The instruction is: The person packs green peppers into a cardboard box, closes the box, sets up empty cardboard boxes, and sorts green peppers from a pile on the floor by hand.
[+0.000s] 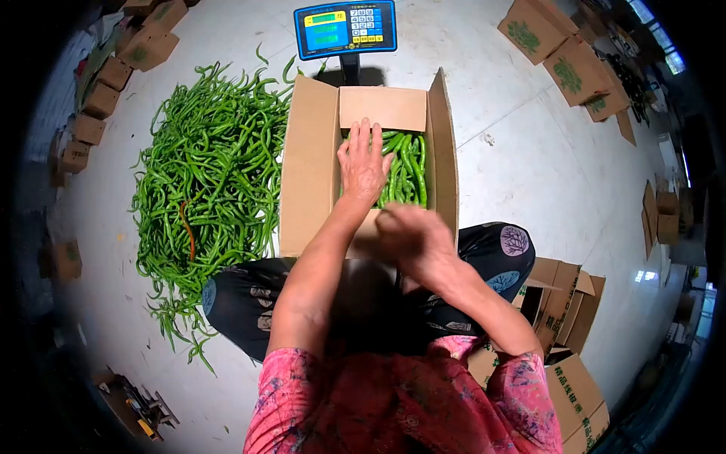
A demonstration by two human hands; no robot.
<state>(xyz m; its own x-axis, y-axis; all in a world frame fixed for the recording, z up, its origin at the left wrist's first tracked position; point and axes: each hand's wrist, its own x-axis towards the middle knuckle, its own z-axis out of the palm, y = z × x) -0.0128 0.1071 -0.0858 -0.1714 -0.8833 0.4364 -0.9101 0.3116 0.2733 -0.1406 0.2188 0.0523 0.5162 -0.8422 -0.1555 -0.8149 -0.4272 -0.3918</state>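
Note:
An open cardboard box [310,166] stands in front of me with its flaps raised, and long green peppers [407,166] lie lengthwise inside it. My left hand [364,165] rests on the peppers at the left side of the box, palm down, fingers stretched toward the far flap. Over the near flap is my right hand [416,238], blurred by motion, its fingers too smeared to make out. Left of the box a large heap of green peppers [215,166] covers the floor, with one red pepper [187,231] among them.
Behind the box stands a scale display [346,29] on a post. Cardboard boxes [578,68] line the far right, and others [102,98] the far left. Flattened cartons [560,303] lie by my right knee. My legs flank the near side of the box.

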